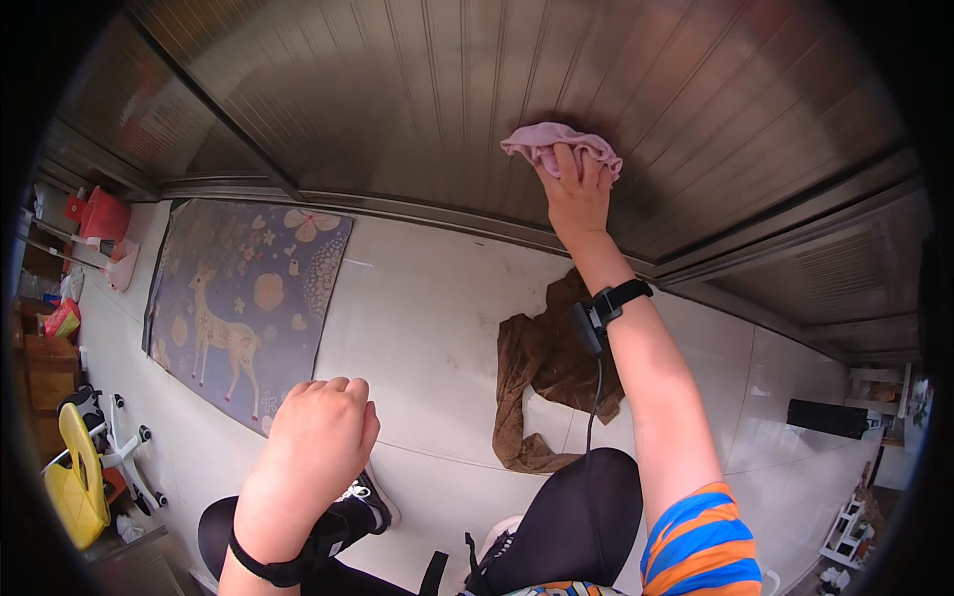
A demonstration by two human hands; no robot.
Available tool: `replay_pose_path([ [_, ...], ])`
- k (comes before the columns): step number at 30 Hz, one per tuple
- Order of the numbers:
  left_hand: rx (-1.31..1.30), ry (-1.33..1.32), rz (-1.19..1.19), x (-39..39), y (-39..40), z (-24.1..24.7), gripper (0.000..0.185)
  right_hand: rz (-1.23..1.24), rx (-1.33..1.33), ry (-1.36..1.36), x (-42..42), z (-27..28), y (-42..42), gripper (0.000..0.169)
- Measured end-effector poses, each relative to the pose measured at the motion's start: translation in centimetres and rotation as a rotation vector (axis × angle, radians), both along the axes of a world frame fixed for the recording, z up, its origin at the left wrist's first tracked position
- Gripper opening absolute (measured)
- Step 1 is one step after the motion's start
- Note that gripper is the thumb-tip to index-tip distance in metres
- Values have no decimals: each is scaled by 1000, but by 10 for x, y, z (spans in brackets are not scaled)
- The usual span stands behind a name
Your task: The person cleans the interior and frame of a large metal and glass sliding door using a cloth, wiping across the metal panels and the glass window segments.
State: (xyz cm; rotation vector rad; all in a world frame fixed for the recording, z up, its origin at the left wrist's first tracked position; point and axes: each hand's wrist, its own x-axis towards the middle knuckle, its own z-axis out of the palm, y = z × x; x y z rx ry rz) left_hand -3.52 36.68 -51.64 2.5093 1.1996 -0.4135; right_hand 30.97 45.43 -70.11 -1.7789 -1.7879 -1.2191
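My right hand [577, 194] presses a crumpled pink cloth [559, 138] against a brown ribbed panel [447, 97], a little above its bottom rail. My arm is stretched out, with a black strap and a cabled device at the wrist. My left hand [320, 425] hangs in front of my left knee with its fingers curled in. The back of that hand faces me, and nothing shows in it. Below my right forearm a brown garment or cloth [514, 372] lies spread on the pale tiled floor [417, 320].
A floor mat with a deer picture [227, 335] lies along the panel's foot. Left of it are a red bin [104, 216], a pink dustpan [121, 264] and a yellow chair [74, 477] beside a white wheeled base. A black box-like object [827, 419] is at right.
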Motion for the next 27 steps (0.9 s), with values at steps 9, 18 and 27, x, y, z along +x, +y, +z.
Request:
replay_pose_path([
  [9,-84,9,-165,-28,31,-43,17,-260,-588,553,-37,-151,-37,46],
  [18,-240,36,-303,-18,85,-98,20,-22,164,504,-26,120,-32,50],
  [27,-428,52,-363,-5,146,-155,21,-340,317,-64,-71,191,72,51],
])
